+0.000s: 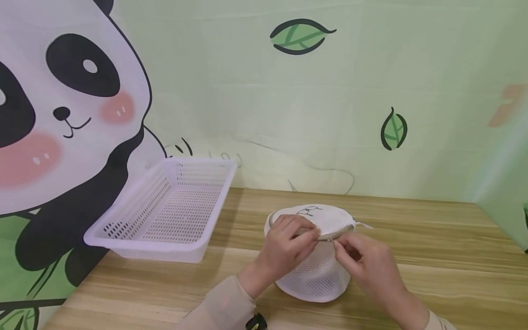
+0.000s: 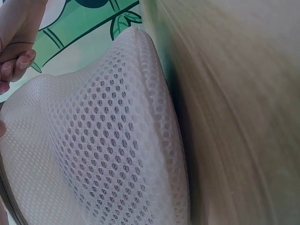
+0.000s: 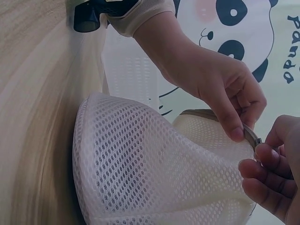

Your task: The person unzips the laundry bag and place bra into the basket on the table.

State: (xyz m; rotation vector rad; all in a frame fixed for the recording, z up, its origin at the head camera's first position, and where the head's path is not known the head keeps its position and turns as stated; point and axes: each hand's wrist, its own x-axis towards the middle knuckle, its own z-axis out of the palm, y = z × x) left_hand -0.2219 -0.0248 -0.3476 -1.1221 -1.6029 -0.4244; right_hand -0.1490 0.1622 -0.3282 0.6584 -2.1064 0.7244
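A white mesh bag [image 1: 315, 277] stood upright on the table [image 1: 453, 266], its round top facing up and marked with a small dark line drawing [image 1: 309, 211]. A grey-brown zipper [image 3: 201, 112] ran around the edge of that top. The left hand [image 1: 286, 243] pinched the zippered edge between thumb and finger at the side nearest the person. Just beside it, the right hand [image 1: 371, 263] pinched the small zipper pull [image 3: 258, 141]. A white cord [image 1: 364, 224] stuck out from the bag's right side. Apart from the bag, to its left, a white slotted basket [image 1: 140, 245] sat on the table. Behind rose a pale green backdrop [image 1: 231, 91] printed with leaves [image 1: 301, 37] and a large panda [image 1: 82, 123].
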